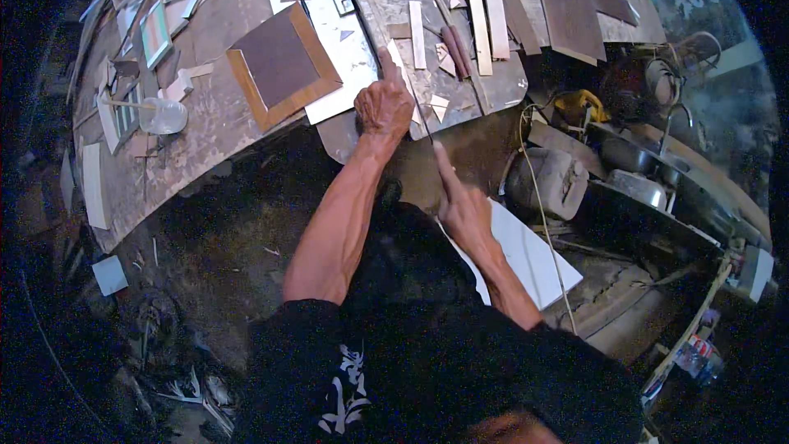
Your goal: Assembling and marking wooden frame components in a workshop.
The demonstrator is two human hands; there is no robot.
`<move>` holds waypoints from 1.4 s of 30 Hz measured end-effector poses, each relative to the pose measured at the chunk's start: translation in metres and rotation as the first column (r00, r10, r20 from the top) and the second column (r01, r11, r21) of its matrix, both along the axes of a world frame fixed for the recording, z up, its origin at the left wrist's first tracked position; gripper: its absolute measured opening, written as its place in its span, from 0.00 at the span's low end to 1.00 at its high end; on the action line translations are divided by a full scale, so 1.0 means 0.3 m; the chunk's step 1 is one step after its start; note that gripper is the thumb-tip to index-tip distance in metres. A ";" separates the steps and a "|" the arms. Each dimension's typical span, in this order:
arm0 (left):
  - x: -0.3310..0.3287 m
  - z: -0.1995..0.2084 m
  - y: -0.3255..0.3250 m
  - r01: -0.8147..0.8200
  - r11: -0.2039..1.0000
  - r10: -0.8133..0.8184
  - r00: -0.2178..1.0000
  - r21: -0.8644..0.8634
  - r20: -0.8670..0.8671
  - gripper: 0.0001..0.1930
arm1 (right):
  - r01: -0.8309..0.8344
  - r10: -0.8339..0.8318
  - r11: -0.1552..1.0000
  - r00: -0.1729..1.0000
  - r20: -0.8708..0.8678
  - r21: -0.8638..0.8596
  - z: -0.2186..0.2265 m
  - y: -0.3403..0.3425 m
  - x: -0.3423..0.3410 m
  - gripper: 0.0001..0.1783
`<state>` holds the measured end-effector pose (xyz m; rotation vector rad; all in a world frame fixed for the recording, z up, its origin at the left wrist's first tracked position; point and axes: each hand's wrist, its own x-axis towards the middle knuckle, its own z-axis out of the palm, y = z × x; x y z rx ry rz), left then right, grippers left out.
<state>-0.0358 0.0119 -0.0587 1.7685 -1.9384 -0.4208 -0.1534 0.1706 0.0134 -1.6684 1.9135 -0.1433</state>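
Note:
My left hand (385, 107) is at the near edge of the workbench. Its index finger stretches forward along a narrow pale strip (394, 54), while the other fingers are curled at the strip's side. Just past the bench edge, my right hand (464, 210) is closed with its index finger pointing forward along a thin dark blade-like tool (424, 119). The tool lies along the strip's right side. Its handle is hidden in my hand, so whether it is a file or a narrow saw I cannot tell.
A brown-bordered square panel (283, 66) lies left of my left hand, near a clear plastic cup (163, 116) with a stick. Wooden strips (477, 12) and dark boards (567, 8) cover the far right. A dusty jerrycan (549, 182), cable (538, 189) and white board (534, 255) are below right.

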 end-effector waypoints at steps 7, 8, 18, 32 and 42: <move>0.001 0.007 -0.008 0.000 1.000 -0.001 1.000 0.030 0.011 0.33 | 0.037 -0.031 0.993 0.998 0.054 -0.114 -0.042 0.044 -0.002 0.42; -0.007 0.032 -0.004 0.013 0.999 -0.012 1.000 0.034 -0.017 0.33 | 0.049 -0.044 0.993 0.998 0.053 -0.108 -0.040 0.030 -0.002 0.42; 0.007 0.019 -0.007 0.004 0.999 -0.003 1.000 0.034 -0.014 0.32 | -0.032 0.031 0.993 0.999 -0.012 -0.115 -0.061 -0.065 -0.004 0.44; -0.001 0.016 -0.005 0.028 0.999 -0.028 0.999 0.020 0.044 0.30 | 0.063 -0.051 0.987 0.995 0.088 -0.144 -0.065 0.044 -0.012 0.45; -0.004 0.040 -0.005 0.020 1.000 -0.021 0.994 0.004 0.107 0.25 | 0.054 -0.043 0.982 0.997 0.065 -0.180 -0.074 -0.002 -0.002 0.47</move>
